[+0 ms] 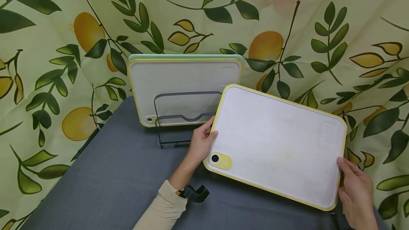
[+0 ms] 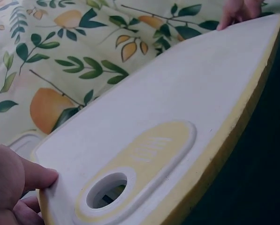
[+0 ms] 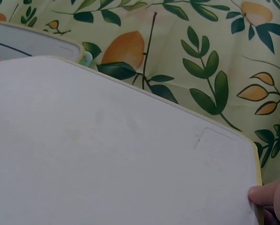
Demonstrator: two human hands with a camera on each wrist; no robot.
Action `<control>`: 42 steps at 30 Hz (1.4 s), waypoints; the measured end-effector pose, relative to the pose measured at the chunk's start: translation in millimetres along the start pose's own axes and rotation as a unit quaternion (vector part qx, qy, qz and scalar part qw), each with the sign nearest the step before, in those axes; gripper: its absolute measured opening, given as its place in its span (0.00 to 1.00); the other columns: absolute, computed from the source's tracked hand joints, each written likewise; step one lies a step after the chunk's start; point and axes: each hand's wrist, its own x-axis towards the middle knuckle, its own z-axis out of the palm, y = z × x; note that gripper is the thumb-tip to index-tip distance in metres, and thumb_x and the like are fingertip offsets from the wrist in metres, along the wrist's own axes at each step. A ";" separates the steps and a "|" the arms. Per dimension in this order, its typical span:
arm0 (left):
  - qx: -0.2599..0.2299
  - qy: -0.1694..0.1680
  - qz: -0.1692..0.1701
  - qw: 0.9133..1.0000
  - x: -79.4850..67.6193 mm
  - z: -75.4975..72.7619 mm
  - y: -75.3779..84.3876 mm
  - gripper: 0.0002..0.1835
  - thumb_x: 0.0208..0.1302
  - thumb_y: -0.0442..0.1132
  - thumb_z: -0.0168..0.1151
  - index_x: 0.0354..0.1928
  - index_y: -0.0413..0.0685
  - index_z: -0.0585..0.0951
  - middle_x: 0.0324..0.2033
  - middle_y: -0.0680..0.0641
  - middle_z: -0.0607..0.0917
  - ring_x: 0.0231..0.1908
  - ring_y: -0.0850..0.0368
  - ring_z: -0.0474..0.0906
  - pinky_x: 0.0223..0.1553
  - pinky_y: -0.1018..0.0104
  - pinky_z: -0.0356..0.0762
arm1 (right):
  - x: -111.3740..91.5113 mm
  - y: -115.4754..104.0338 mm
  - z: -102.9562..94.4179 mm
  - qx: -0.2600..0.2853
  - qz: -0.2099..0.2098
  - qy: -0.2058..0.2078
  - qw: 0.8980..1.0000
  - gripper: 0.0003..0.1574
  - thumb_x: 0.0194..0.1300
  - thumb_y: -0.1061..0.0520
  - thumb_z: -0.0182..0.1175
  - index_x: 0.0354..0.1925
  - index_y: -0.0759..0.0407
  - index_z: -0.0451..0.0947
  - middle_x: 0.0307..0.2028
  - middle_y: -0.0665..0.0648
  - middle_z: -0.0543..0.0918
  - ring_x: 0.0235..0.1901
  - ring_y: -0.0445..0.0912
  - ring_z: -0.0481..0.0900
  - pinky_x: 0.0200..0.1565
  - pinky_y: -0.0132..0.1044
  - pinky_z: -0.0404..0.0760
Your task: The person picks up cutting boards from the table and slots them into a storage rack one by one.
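Between my two hands a white cutting board (image 1: 278,144) with a yellow rim is held up, tilted down to the right. My left hand (image 1: 202,139) grips its left edge, thumb on the front face, above the yellow patch with a round hole (image 2: 107,190). On the right edge, my right hand (image 1: 356,187) pinches the board, thumb in front and fingers behind. Behind the held board stands a black wire rack (image 1: 188,93), its right part hidden. Another white, yellow-rimmed cutting board (image 1: 179,75) leans upright in the rack, with a green edge (image 1: 185,56) showing behind it.
A dark grey-blue cloth (image 1: 105,173) covers the table. Close behind the rack hangs a curtain (image 1: 198,20) printed with leaves and orange fruit, which also runs down both sides. A black strap device (image 1: 195,193) sits on my left wrist.
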 end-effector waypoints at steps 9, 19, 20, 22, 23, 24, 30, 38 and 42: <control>0.022 0.012 -0.010 1.000 3.8 -3.7 -18.6 0.29 0.66 0.32 0.59 0.69 0.47 0.67 0.48 0.38 0.85 0.40 0.49 0.85 0.40 0.62 0.84 | -6.5 -1.6 2.7 -0.054 -0.033 0.003 0.998 0.20 0.52 0.41 0.69 0.46 0.34 0.80 0.43 0.34 0.73 0.45 0.28 0.69 0.46 0.18 0.67; 0.036 0.001 -0.010 0.999 2.3 -13.9 -10.1 0.27 0.66 0.33 0.59 0.66 0.37 0.68 0.49 0.36 0.84 0.42 0.47 0.85 0.41 0.60 0.84 | -8.7 -1.9 3.3 -0.067 -0.042 -0.019 0.997 0.10 0.52 0.43 0.70 0.35 0.35 0.82 0.29 0.33 0.79 0.31 0.29 0.75 0.29 0.23 0.73; 0.038 0.001 -0.010 0.999 2.4 -15.7 -8.8 0.27 0.66 0.33 0.59 0.66 0.37 0.69 0.49 0.36 0.84 0.42 0.47 0.85 0.40 0.60 0.84 | -8.8 -1.3 3.4 -0.068 -0.046 -0.024 0.996 0.09 0.52 0.44 0.70 0.34 0.35 0.83 0.28 0.34 0.79 0.30 0.29 0.76 0.29 0.23 0.73; 0.040 0.002 -0.016 0.999 2.8 -19.2 -6.9 0.27 0.65 0.33 0.60 0.65 0.38 0.70 0.48 0.37 0.84 0.41 0.47 0.85 0.40 0.59 0.84 | -8.3 0.9 4.0 -0.076 -0.063 -0.030 0.995 0.05 0.53 0.45 0.70 0.32 0.35 0.83 0.26 0.35 0.80 0.28 0.30 0.77 0.27 0.24 0.74; 0.043 0.000 -0.014 0.999 2.9 -21.2 -6.4 0.26 0.65 0.33 0.60 0.65 0.37 0.70 0.48 0.36 0.84 0.41 0.47 0.85 0.40 0.59 0.84 | -8.0 2.1 4.5 -0.077 -0.067 -0.032 0.994 0.04 0.54 0.45 0.69 0.31 0.35 0.83 0.25 0.35 0.81 0.28 0.30 0.77 0.27 0.23 0.74; 0.046 -0.001 -0.013 0.999 3.0 -23.1 -5.7 0.26 0.65 0.33 0.60 0.65 0.37 0.70 0.48 0.36 0.84 0.41 0.47 0.85 0.40 0.59 0.84 | -7.8 3.2 5.3 -0.080 -0.072 -0.034 0.994 0.04 0.54 0.45 0.69 0.31 0.35 0.83 0.25 0.35 0.80 0.28 0.29 0.77 0.27 0.23 0.74; 0.061 -0.003 -0.030 0.998 2.2 -33.8 -1.9 0.26 0.66 0.34 0.59 0.66 0.40 0.70 0.49 0.37 0.84 0.41 0.47 0.86 0.40 0.58 0.84 | -10.7 7.0 11.2 -0.078 -0.095 -0.048 0.991 0.05 0.55 0.47 0.69 0.33 0.37 0.83 0.27 0.35 0.80 0.29 0.29 0.77 0.27 0.23 0.74; 0.056 0.006 -0.045 0.997 1.3 -44.8 2.1 0.26 0.65 0.33 0.60 0.65 0.38 0.70 0.48 0.38 0.84 0.41 0.48 0.86 0.41 0.58 0.84 | -19.9 2.8 13.0 -0.073 -0.124 -0.120 0.982 0.05 0.58 0.49 0.67 0.34 0.38 0.81 0.31 0.36 0.80 0.31 0.29 0.79 0.30 0.20 0.75; 0.040 0.022 -0.055 0.997 0.0 -48.7 4.2 0.26 0.64 0.33 0.61 0.64 0.38 0.71 0.48 0.38 0.84 0.41 0.48 0.85 0.41 0.59 0.84 | -23.4 0.4 14.5 -0.072 -0.132 -0.139 0.979 0.07 0.58 0.49 0.67 0.37 0.39 0.81 0.33 0.36 0.80 0.33 0.28 0.79 0.32 0.19 0.75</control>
